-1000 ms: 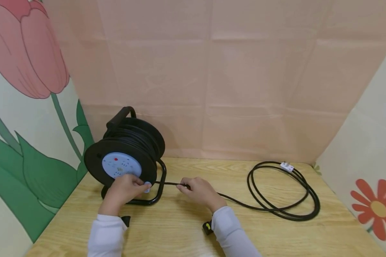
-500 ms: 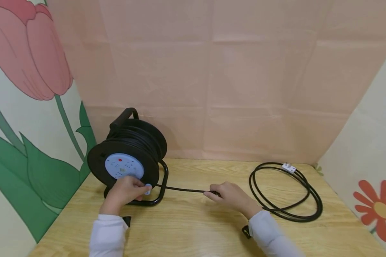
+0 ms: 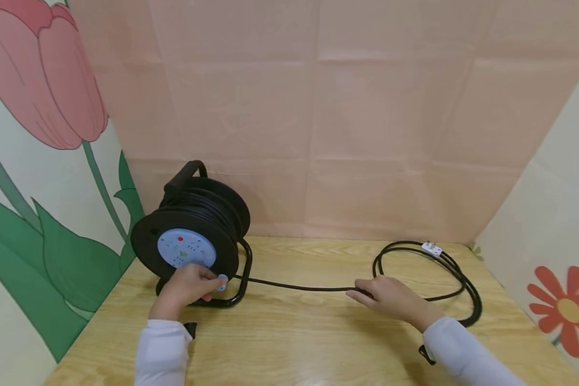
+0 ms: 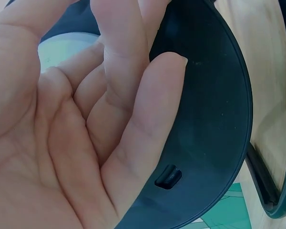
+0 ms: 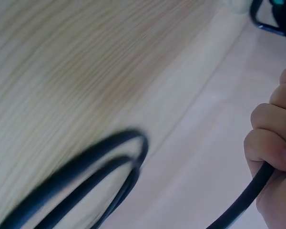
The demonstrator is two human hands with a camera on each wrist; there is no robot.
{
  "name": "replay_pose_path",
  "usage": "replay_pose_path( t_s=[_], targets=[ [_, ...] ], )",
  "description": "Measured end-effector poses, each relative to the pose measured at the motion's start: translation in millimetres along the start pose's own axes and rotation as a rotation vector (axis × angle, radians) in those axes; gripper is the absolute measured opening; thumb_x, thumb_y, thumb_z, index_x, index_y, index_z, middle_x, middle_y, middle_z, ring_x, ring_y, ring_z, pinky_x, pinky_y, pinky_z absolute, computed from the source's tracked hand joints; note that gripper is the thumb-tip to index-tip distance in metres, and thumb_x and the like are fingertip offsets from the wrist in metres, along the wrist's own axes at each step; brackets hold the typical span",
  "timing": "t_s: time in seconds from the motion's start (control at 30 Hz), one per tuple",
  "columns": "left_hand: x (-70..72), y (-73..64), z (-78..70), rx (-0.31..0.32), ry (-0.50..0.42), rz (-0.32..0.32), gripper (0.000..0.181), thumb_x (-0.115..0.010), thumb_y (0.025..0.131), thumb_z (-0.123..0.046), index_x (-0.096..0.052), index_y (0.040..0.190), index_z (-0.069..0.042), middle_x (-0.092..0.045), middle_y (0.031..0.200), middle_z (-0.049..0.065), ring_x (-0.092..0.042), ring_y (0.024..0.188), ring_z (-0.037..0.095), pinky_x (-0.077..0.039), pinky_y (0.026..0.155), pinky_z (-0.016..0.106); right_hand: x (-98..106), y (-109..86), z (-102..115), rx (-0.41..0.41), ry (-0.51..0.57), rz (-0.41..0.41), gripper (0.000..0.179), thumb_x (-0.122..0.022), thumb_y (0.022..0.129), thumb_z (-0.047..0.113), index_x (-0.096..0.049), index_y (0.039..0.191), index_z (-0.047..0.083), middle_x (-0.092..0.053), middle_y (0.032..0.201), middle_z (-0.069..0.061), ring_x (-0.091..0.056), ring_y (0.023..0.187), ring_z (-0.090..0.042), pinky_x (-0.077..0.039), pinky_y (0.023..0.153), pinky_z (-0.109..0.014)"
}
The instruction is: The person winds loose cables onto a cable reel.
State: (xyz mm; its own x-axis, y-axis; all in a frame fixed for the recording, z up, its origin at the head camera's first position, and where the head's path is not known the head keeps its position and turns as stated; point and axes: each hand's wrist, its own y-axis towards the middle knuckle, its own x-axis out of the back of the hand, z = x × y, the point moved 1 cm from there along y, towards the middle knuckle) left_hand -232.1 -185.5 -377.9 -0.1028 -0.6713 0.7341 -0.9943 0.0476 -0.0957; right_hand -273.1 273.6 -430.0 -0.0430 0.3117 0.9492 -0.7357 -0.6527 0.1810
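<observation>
A black cable reel (image 3: 147, 244) with a pale blue socket panel (image 3: 185, 247) stands at the left of the table, wound with black cable. My left hand (image 3: 185, 287) pinches a small pale blue knob (image 3: 222, 282) at the lower right of the reel's face. In the left wrist view, the curled fingers (image 4: 148, 109) lie close against the black disc (image 4: 209, 109), and the knob is hidden. From the reel a length of cable (image 3: 294, 287) runs nearly straight to my right hand (image 3: 393, 301), whose fingers wrap round it. The right wrist view shows the cable (image 5: 243, 200) leaving the fist.
Loose loops of cable (image 3: 475, 300) lie at the right of the wooden table (image 3: 280, 343), with a white plug (image 3: 431, 249) on top. A tubular stand (image 3: 243, 284) supports the reel. A pink sheet (image 3: 309, 118) hangs behind, and flower-patterned panels (image 3: 566, 214) flank both sides.
My right hand has moved rightward, away from the reel, and more cable now shows between the two. The left hand has stayed on the knob. The head view shifted slightly.
</observation>
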Motion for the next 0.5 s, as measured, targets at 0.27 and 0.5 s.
replay_pose_path(
  t_s=[0.27, 0.5],
  targets=[
    [5.8, 1.5, 4.7, 0.001, 0.027, 0.005, 0.033, -0.073, 0.092, -0.04, -0.077, 0.095, -0.007, -0.068, 0.074, 0.001, -0.064, 0.071, 0.014, -0.053, 0.075, 0.04, 17, -43.5, -57, -0.135, -0.184, 0.014, 0.035, -0.05, 0.102, 0.053, -0.068, 0.087, 0.027, -0.057, 0.066, 0.019, -0.053, 0.057, 0.001, -0.049, 0.056, -0.033],
    [8.3, 2.3, 5.5, 0.001, 0.003, 0.023, 0.037, -0.073, 0.092, -0.042, -0.077, 0.097, -0.005, -0.07, 0.081, 0.003, -0.065, 0.07, 0.015, -0.053, 0.073, 0.04, 36, -68.3, -103, -0.133, -0.344, -0.097, 0.036, -0.066, 0.093, 0.053, -0.058, 0.067, 0.029, -0.039, 0.049, 0.018, -0.034, 0.041, 0.001, -0.031, 0.042, -0.025]
  ],
)
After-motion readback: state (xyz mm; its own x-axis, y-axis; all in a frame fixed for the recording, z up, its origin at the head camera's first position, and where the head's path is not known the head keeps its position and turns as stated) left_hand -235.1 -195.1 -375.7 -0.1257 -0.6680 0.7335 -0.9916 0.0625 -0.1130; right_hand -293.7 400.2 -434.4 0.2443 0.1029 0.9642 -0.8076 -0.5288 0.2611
